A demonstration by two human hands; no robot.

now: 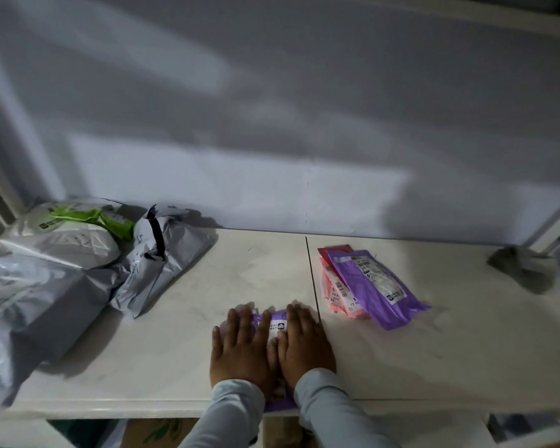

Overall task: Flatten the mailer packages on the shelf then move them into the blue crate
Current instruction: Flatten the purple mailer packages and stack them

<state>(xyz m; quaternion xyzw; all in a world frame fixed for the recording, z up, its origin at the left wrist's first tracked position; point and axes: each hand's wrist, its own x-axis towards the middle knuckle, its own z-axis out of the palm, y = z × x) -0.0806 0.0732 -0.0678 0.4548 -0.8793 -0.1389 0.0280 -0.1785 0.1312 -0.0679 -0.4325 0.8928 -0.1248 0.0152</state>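
A purple mailer (277,318) with a white label lies flat at the front edge of the white shelf (162,357). My left hand (240,347) and my right hand (304,341) press down on it side by side, fingers straight and spread, covering most of it. A little of the mailer shows between my wrists at the shelf edge. To the right lies a flat stack of mailers: a purple one (374,286) on top of pink ones (337,295) and a red one (332,249). No blue crate is in view.
Bulky grey mailers (156,263) and white ones, one with a green bag (88,216), are heaped at the shelf's left end. A crumpled grey object (514,261) sits at the back right. A seam (311,273) splits the shelf boards. A wall stands behind.
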